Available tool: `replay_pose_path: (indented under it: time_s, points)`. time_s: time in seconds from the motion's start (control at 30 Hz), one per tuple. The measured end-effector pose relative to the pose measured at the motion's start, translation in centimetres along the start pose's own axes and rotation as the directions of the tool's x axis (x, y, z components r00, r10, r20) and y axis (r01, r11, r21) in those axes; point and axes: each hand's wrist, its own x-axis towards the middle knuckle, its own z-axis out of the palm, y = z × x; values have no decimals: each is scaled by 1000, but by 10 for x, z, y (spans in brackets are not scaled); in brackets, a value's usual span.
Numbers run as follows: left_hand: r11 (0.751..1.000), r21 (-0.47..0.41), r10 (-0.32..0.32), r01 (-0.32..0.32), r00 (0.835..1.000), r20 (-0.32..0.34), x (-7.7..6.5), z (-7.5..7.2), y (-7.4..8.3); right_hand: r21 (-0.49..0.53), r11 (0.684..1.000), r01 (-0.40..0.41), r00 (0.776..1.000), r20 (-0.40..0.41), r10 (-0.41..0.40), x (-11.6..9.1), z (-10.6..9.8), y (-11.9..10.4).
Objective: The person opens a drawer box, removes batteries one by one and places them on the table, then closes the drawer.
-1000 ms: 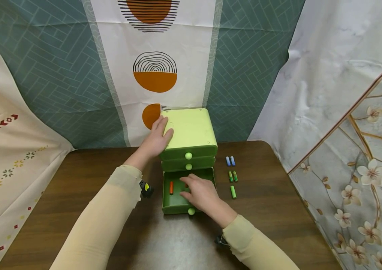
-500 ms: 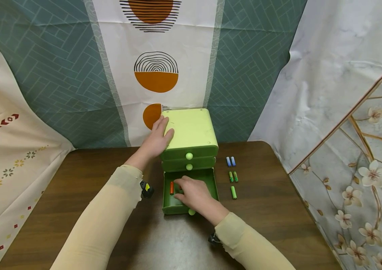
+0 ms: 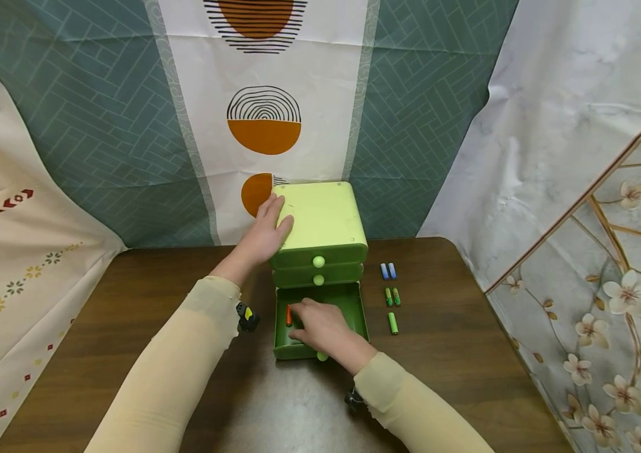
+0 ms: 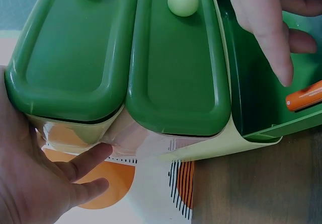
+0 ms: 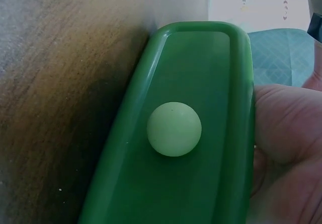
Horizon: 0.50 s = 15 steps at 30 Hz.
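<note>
A small drawer cabinet (image 3: 323,217) with a pale green top and dark green drawers stands on the table. Its bottom drawer (image 3: 351,305) is pulled out. My left hand (image 3: 263,236) rests on the top's left edge, thumb lying on the top. Inside the drawer lies an orange battery (image 3: 289,316). Over it reaches my right hand (image 3: 323,327), thumb and fingers apart, holding nothing; in the left wrist view a fingertip is right beside the orange battery (image 4: 304,97). The right wrist view shows the drawer's round knob (image 5: 174,129), with the palm behind the drawer front.
On the brown table (image 3: 439,377), right of the cabinet, are two blue batteries (image 3: 392,271), two green-and-yellow batteries (image 3: 396,297) and one light green battery (image 3: 393,323). Hanging cloths enclose the back and sides, including a flowered cloth (image 3: 626,296) on the right.
My right hand has moved left inside the drawer, its fingers coming up to the orange battery. The left hand stays on the cabinet top.
</note>
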Motion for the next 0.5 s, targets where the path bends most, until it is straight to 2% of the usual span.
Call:
replay_pose_path:
  time_s: [0.5]
  points:
    - [1000, 3, 5, -5, 1000, 3, 1, -1, 1, -15, 1000, -26, 998, 53, 27, 13, 3, -1]
